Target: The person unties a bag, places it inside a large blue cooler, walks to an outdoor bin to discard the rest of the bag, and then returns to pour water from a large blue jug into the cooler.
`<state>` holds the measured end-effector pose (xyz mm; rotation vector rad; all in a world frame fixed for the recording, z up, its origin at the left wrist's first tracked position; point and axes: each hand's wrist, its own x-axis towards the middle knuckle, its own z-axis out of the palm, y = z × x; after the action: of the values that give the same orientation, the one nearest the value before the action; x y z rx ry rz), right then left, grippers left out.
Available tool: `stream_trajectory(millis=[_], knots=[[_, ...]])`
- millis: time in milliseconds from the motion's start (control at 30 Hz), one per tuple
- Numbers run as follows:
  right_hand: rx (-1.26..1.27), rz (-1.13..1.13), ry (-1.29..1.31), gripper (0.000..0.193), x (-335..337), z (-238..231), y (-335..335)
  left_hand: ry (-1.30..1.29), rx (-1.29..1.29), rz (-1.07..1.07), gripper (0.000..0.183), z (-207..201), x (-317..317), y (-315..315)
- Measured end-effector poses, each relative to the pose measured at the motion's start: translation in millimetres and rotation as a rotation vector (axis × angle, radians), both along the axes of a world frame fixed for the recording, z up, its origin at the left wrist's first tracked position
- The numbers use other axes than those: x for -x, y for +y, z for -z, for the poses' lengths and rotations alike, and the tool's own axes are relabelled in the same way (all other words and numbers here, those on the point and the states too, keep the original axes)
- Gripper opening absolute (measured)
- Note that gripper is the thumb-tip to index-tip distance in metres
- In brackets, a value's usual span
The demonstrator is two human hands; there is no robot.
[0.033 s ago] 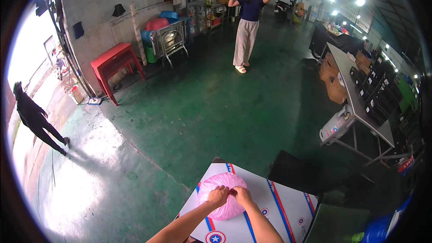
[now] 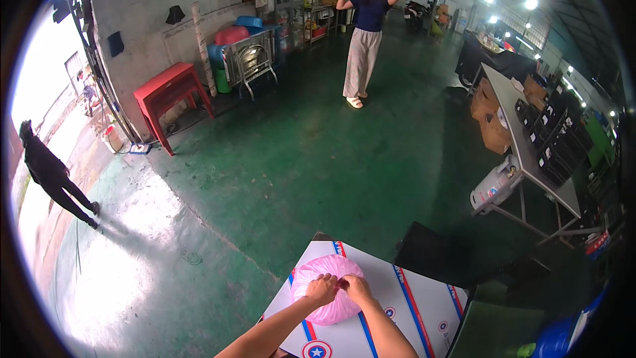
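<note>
A round, full pink plastic bag (image 2: 329, 266) sits on a small white table (image 2: 384, 280) printed with blue and red stripes and round star emblems. Both forearms reach in from the lower edge and meet over the bag's middle. My left hand (image 2: 322, 290) is closed on the bag's gathered top, slightly left of its centre. Right beside it, my right hand (image 2: 357, 288) pinches the same gathered plastic with bent fingers. A small dark spot shows between the fingertips; I cannot tell what it is. The bag's contents are hidden.
A person (image 2: 368, 33) stands ahead with raised arms; another in dark clothes (image 2: 56, 172) is at the left opening. Red tables (image 2: 169, 89) line the wall. At right, a long table (image 2: 513, 109) bears black boxes, a gas cylinder (image 2: 493, 184) beneath. Dark seats flank my table's right.
</note>
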<state>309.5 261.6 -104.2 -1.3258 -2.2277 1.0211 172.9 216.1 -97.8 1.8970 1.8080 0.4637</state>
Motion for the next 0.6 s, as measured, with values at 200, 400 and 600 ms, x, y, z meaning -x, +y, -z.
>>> stream_trajectory(millis=[200,400,600], knots=[[0.090,-0.097,-0.013,0.011,-3,-5,8,0.066,0.071,0.067,0.021,-9,-5,9],[-0.010,-0.148,-0.109,0.016,6,-1,2,-0.024,0.491,-0.172,0.018,-20,-9,9],[-0.070,-0.117,-0.239,0.010,4,3,-4,0.039,0.330,-0.109,0.019,-17,-18,-1]])
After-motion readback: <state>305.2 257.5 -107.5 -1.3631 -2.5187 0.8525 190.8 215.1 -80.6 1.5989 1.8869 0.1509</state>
